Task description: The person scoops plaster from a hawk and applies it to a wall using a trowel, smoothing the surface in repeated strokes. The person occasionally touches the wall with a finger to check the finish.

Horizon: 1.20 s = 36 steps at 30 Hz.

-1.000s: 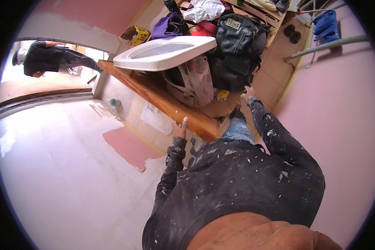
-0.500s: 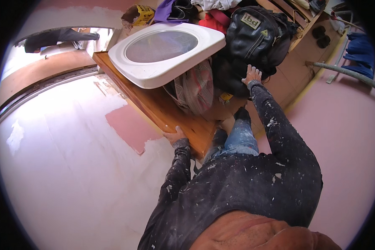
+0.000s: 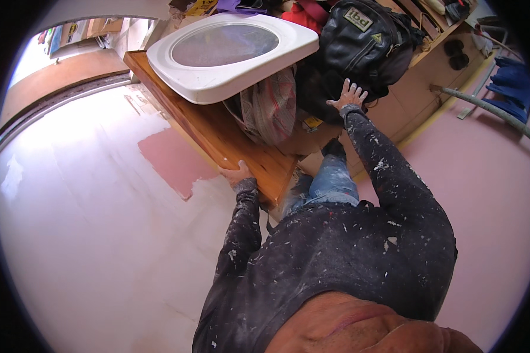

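Note:
My left hand (image 3: 237,173) grips the near-left edge of a varnished wooden board (image 3: 271,182), which forms the side of a piece of furniture loaded with bags. My right hand (image 3: 348,97) has its fingers spread against or just before a dark bag (image 3: 315,94); contact is unclear. A white oval-windowed plastic panel (image 3: 229,88) lies over the board and a striped cloth bag (image 3: 268,109). Behind my right hand sits a black leather backpack (image 3: 359,50). My paint-spattered sleeves and jeans show below.
A doorway (image 3: 82,44) opens at upper left above a pale wall (image 3: 82,223) with a pink patch. At right are a pink wall (image 3: 477,206), a metal tube (image 3: 477,103) with blue cloth (image 3: 509,82), and dark footwear (image 3: 456,53) on the tiled floor (image 3: 406,94).
The board and its load have shifted toward the patched wall. My right hand has risen and spread its fingers against or near the bag. The person in the doorway is out of sight.

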{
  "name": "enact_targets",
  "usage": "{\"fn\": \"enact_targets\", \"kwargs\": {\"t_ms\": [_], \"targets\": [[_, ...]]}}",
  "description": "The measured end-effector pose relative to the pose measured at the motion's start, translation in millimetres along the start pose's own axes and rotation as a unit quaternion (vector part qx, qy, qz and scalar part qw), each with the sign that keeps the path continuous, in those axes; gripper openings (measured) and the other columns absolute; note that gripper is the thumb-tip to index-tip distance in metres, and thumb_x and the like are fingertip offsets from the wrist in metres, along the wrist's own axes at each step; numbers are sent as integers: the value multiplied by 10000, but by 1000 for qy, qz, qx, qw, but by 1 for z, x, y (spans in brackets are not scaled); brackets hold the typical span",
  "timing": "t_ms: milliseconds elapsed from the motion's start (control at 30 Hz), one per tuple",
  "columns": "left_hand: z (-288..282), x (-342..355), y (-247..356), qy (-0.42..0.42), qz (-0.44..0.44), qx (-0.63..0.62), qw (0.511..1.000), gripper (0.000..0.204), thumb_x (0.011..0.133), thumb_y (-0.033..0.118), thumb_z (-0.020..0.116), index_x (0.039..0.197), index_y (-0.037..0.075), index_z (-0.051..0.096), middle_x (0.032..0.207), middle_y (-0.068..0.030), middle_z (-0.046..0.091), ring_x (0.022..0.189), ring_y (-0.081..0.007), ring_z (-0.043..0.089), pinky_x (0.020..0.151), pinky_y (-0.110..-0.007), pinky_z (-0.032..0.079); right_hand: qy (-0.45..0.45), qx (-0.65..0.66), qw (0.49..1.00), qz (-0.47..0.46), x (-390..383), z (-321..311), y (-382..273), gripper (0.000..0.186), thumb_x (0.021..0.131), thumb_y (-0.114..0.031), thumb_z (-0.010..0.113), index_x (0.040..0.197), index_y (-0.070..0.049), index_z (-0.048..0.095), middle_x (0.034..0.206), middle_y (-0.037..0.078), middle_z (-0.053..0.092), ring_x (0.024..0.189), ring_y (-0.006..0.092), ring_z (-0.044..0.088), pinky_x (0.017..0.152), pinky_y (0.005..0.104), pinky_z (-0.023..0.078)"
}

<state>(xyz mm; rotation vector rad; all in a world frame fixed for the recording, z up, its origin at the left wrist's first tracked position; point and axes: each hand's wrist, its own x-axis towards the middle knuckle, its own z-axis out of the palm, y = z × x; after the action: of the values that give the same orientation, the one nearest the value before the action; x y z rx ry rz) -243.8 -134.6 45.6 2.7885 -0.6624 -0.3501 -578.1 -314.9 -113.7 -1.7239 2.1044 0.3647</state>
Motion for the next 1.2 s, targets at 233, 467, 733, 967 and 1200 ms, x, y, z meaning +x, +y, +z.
{"fn": "enact_targets", "kwargs": {"t_ms": [233, 467, 733, 967, 1200], "targets": [[-24, -9, 13, -47, -46, 11, 998, 844, 780, 282, 645, 1424, -59, 220, 1358, -311, 445, 1213, -428, 500, 1036, -444, 395, -63, 232, 966, -99, -93, 75, 78, 512, 799, -151, 615, 1297, -74, 525, 1148, 245, 605, 1101, 410, 563, 954, 464, 451], [-5, -3, -13, -24, 4, -15, 1000, 940, 760, 322, 666, 1442, -88, 165, 1421, -300, 378, 1291, -420, 428, 1079, -456, 359, -304, -5, 947, -99, -224, 90, 145, 324, 840, -234, 560, 1126, -156, 688, 1134, 159, 665, 1064, 367, 624, 926, 443, 500], [32, -7, -187, -350, 24, -418, 838, 782, 847, 314, 642, 1460, 23, 255, 1391, -230, 428, 1247, -354, 456, 1015, -426, 400, -325, 227, 918, 20, -308, 114, 142, 363, 800, -194, 660, 1136, -57, 663, 1049, 149, 704, 984, 263, 671, 887, 357, 507], [21, -70, -514, -489, 175, 49, 853, 365, 848, 197, 589, 1162, 11, 599, 991, -257, 656, 956, -400, 643, 834, -458, 506, -312, 115, 940, -81, -392, 171, 121, 409, 778, -278, 674, 1150, -108, 679, 1112, 138, 689, 1024, 292, 661, 899, 367, 493], [69, -114, -541, -512, 72, -20, 855, 308, 851, 205, 581, 1093, 18, 619, 981, -245, 663, 954, -400, 644, 825, -460, 510, -361, 75, 923, -110, -388, 214, 121, 400, 787, -280, 666, 1150, -113, 679, 1112, 138, 688, 1023, 293, 661, 897, 370, 494]]}}
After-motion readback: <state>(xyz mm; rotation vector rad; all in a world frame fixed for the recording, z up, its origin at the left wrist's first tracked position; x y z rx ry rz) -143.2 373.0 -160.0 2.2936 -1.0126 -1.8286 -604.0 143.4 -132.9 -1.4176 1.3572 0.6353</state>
